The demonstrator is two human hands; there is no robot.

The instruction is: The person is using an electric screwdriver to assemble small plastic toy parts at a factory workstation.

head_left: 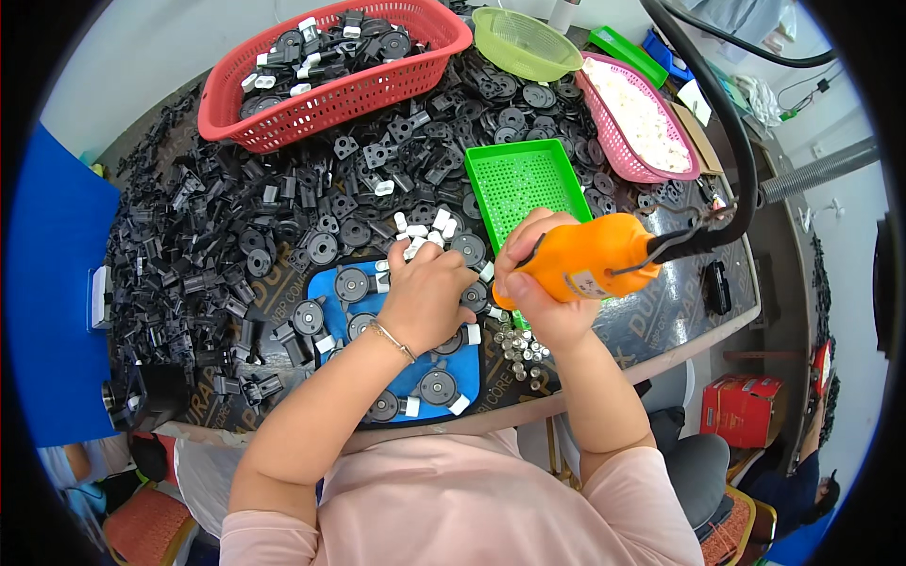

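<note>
My right hand (552, 288) is wrapped around an orange electric screwdriver (604, 257), whose nose points left toward a black round part (475, 295). My left hand (425, 294) is bent over a blue mat (326, 363), its fingers curled against that round part; some fingertips are hidden. On the mat lie several black disc-shaped assemblies (438, 387), some with white blocks (460, 405) attached. Just beyond my left fingers sits a small heap of white plastic blocks (440, 223). Beside the mat, under my right wrist, are several small shiny metal pieces (524, 351).
A heap of black plastic parts (203, 226) covers the table's left and back. Behind stand a red basket (330, 99) of parts, a yellow-green colander (527, 42), a pink basket (604, 104) of white pieces and a green tray (477, 165). A black cable (731, 104) hangs at right.
</note>
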